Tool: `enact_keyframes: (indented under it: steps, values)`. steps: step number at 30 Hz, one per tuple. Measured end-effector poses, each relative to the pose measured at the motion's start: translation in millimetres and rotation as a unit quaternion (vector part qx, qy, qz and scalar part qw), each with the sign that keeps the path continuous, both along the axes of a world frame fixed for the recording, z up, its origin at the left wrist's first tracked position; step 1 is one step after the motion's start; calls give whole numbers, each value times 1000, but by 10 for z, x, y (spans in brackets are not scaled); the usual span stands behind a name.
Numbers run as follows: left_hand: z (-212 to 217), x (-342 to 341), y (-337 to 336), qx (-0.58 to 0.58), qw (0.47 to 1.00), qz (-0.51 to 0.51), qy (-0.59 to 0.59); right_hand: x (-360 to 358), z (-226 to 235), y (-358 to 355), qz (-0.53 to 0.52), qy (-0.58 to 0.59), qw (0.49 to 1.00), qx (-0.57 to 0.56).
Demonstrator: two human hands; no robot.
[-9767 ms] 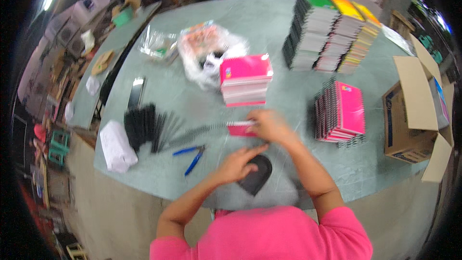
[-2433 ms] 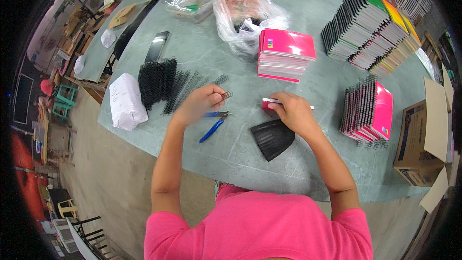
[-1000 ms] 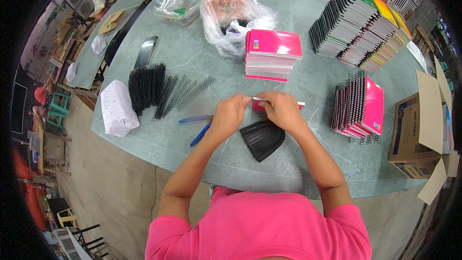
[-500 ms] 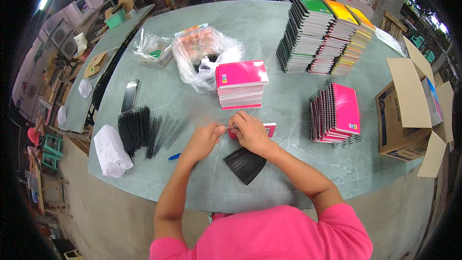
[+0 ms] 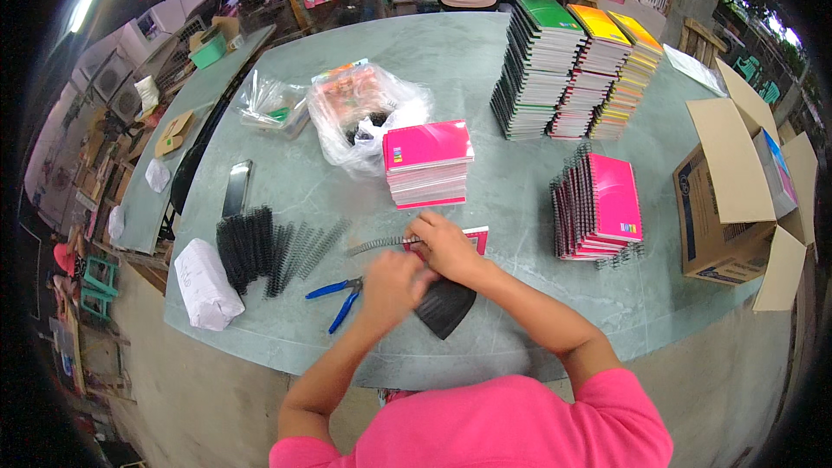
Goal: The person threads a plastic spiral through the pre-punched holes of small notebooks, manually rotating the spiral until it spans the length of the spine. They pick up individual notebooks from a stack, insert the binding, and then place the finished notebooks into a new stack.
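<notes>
A black spiral binding coil sticks out leftward from the edge of a small pink-and-white notebook. My right hand covers most of that notebook, its fingers closed on the coil and the notebook's edge. Just below and left of it is my left hand, smeared by motion, so whether it grips anything is unclear. Under the hands lies a black, finely ribbed flat piece. Blue-handled pliers rest beside my left hand, jaws toward it.
Ahead stands a stack of pink notebooks by a plastic bag. Coil-bound pink notebooks, tall notebook stacks and a cardboard box are rightward. Loose coils, a phone and a white wrapped bundle lie left.
My left hand has swung down and toward my right hand. The coil now shows extending left from the notebook, and the pliers have come into fuller view.
</notes>
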State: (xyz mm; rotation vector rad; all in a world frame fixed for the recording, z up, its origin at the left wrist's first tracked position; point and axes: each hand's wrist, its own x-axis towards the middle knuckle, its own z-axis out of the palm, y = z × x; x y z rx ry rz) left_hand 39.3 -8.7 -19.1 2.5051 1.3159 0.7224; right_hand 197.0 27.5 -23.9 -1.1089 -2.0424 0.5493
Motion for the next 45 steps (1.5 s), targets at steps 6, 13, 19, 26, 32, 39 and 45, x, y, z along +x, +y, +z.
enact_keyframes:
  steps: [6, 13, 19, 26, 32, 39, 45]
  values:
    - [66, 12, -181, -122, 983, -48, -127, 410, 124, -83, -77, -62, 990, -100]
    - [314, -62, 39, -98, 989, 80, -79, 653, -419, -180, -84, 387, 869, -299]
    - [381, -108, 255, 79, 990, 61, -102, 569, -543, -187, -53, 403, 873, -269]
    - [448, 29, 208, 78, 983, 101, -135, 588, -571, -205, -50, 406, 886, -218]
    - [311, 55, 192, 8, 987, 58, -149, 592, -569, -174, -35, 402, 877, -259]
    - [306, 142, 244, -70, 991, -16, -111, 557, -595, -157, -3, 407, 872, -272]
    - [230, 257, 131, -86, 992, -39, -80, 558, -655, -168, 15, 391, 875, -286]
